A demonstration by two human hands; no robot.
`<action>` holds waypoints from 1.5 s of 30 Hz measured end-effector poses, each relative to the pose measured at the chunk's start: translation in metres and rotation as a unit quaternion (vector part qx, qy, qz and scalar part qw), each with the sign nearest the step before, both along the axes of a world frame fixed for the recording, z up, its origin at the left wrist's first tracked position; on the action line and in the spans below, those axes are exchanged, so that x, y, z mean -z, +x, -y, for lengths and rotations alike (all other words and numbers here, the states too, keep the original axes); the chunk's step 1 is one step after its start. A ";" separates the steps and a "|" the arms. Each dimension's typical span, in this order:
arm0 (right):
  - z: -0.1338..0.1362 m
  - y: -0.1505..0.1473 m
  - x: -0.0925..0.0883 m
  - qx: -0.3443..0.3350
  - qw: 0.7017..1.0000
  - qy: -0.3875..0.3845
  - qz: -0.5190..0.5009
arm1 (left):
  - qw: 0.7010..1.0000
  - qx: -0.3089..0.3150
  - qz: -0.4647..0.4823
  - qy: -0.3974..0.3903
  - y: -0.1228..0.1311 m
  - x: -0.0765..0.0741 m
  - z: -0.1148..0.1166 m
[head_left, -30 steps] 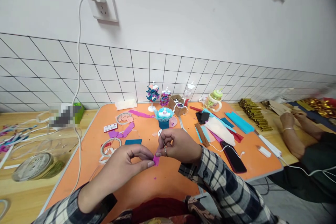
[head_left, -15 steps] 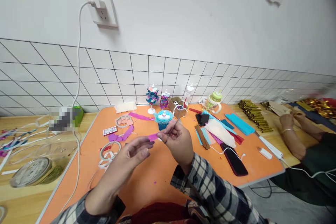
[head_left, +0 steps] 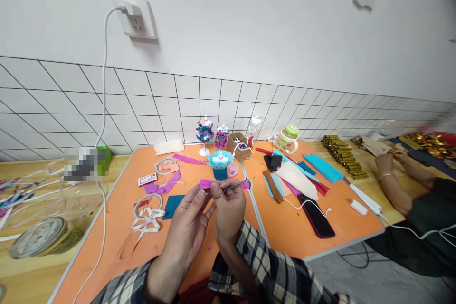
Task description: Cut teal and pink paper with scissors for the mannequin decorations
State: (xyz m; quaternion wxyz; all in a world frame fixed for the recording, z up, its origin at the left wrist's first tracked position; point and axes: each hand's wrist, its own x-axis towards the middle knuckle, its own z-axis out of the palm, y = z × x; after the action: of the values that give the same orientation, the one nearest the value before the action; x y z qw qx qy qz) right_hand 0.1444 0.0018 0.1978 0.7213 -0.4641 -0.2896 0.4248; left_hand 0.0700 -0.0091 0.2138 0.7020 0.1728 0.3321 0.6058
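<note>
Between the fingertips of both hands is a small magenta strip of crepe paper [head_left: 205, 184]. My left hand [head_left: 192, 216] pinches it from below with thumb and fingers. My right hand [head_left: 231, 206] pinches the strip's right end, and a thin dark metal tool [head_left: 237, 185] juts from its curled fingers to the right; its kind is unclear. Just behind the hands stands a small blue pot with a ruffled light-blue rim [head_left: 220, 171] and a white dress-form top. A blue paper square [head_left: 174, 206] lies beside my left hand.
Behind are decorated mini dress forms [head_left: 204, 132] and a cardboard box [head_left: 240, 146]. Tape rolls [head_left: 147, 205] with white ribbon lie left. Right are coloured crepe papers [head_left: 297, 179], a phone [head_left: 316, 216] and a lidded cup [head_left: 288, 138]. A co-worker's hands [head_left: 386, 164] are far right.
My left hand has moved right and up, closing its open fingers on the magenta strip. My right hand has shifted slightly left and down, its tool now pointing right.
</note>
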 end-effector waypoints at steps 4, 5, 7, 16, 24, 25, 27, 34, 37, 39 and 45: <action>0.002 -0.006 -0.004 -0.003 1.000 0.010 0.026 | 0.999 -0.023 -0.022 -0.009 0.006 0.002 0.000; 0.003 -0.008 -0.004 -0.004 1.000 0.011 0.026 | 0.999 -0.032 -0.031 -0.008 0.007 0.002 -0.001; 0.003 -0.008 -0.004 -0.015 1.000 0.005 0.026 | 0.997 -0.048 -0.055 0.004 0.005 -0.001 -0.005; 0.016 0.046 -0.035 -0.431 0.869 -0.042 0.237 | 0.944 0.036 -0.324 0.049 -0.075 -0.048 -0.024; 0.039 0.041 -0.064 -0.469 0.788 -0.049 0.396 | 0.930 0.035 -0.347 0.113 -0.072 -0.067 -0.004; 0.040 0.039 -0.064 -0.465 0.790 -0.043 0.398 | 0.927 0.043 -0.353 0.121 -0.070 -0.069 -0.002; 0.040 0.039 -0.065 -0.461 0.792 -0.037 0.400 | 0.920 0.048 -0.367 0.126 -0.067 -0.071 0.000; 0.040 0.043 -0.062 -0.459 0.804 -0.037 0.377 | 0.926 0.061 -0.350 0.125 -0.067 -0.069 -0.002; 0.040 0.044 -0.062 -0.460 0.809 -0.030 0.364 | 0.926 0.067 -0.349 0.130 -0.067 -0.068 -0.003; 0.040 0.043 -0.061 -0.461 0.809 -0.025 0.364 | 0.928 0.063 -0.342 0.130 -0.067 -0.067 -0.003; 0.040 0.040 -0.058 -0.450 0.814 -0.029 0.366 | 0.929 0.062 -0.338 0.141 -0.068 -0.068 -0.002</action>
State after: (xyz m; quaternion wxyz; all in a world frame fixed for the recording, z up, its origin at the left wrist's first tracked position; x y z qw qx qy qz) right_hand 0.1848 -0.0383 0.2559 0.2770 -0.4243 -0.6959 0.5088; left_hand 0.0022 -0.0067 0.2816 0.5526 0.4846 0.4494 0.5078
